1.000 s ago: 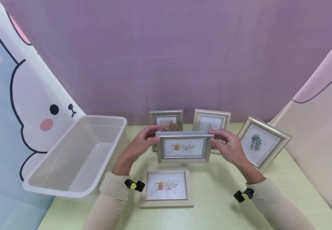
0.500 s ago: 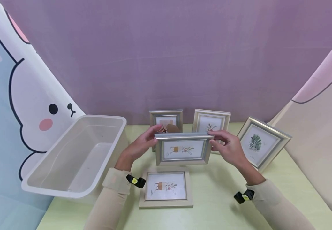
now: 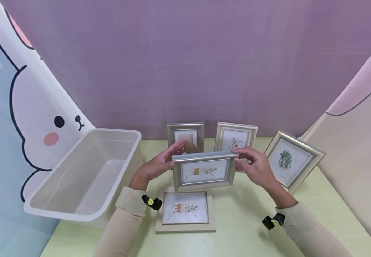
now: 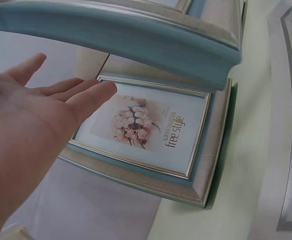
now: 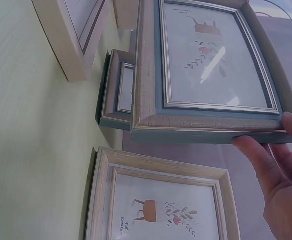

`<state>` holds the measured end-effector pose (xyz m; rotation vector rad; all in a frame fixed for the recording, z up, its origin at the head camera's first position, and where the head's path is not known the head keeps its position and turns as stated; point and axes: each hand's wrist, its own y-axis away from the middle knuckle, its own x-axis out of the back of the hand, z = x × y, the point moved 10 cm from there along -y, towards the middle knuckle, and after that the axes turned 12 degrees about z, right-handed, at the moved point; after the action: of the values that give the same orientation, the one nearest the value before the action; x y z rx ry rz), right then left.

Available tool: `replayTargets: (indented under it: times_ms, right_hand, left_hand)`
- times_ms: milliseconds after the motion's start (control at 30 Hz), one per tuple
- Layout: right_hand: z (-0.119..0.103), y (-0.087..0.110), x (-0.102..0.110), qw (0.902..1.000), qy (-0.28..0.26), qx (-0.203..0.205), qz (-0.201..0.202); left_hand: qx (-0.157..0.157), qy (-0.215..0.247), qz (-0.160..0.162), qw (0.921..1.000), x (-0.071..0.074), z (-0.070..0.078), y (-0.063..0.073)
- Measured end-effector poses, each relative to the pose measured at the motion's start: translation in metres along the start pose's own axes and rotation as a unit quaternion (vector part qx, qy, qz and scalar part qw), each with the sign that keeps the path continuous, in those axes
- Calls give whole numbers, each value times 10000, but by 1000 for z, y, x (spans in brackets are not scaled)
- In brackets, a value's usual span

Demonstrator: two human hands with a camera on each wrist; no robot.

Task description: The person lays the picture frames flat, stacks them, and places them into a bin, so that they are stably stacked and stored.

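A blue-grey and beige picture frame, held sideways in the air, shows a brown pot with a plant. My right hand pinches its upper right corner between thumb and fingers. At the left corner is my left hand; in the left wrist view its fingers are straight and spread behind the frame, apart from the frame's edge. A brown backing stand sticks out behind the held frame, near the left fingertips. Below, a cream picture frame lies flat on the table.
Behind the held frame stand a picture frame with pink flowers and a light wooden picture frame. A picture frame with a green leaf leans at the right. A translucent plastic tub stands at the left on the pale green table.
The held frame has come down slightly and its left side has tipped nearer. My left hand has let go of the corner, its fingers reaching behind to the brown stand. The right hand keeps its grip.
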<state>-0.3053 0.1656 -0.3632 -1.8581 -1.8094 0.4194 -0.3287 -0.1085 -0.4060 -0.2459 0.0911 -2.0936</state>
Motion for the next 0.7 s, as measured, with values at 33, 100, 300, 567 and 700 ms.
replayTargets:
  times_ms: [33,100,300,567,700]
  right_hand:
    - [0,0,0,10000,1,2,4]
    - [0,0,0,10000,11,24,6]
    - [1,1,0,9999,100,14,19]
    - [3,1,1,9996,276,32,47]
    - [2,1,0,9992,379,59,75]
  left_hand:
    - [-20,11,14,10000,0,0,0]
    - [-56,45,43,10000,1,1,1]
    - [-240,-50,241,9994,4,3,2]
    - [-134,-166,882,9959,16,2,8]
    - [-33,-283,1358,9903,22,3,11]
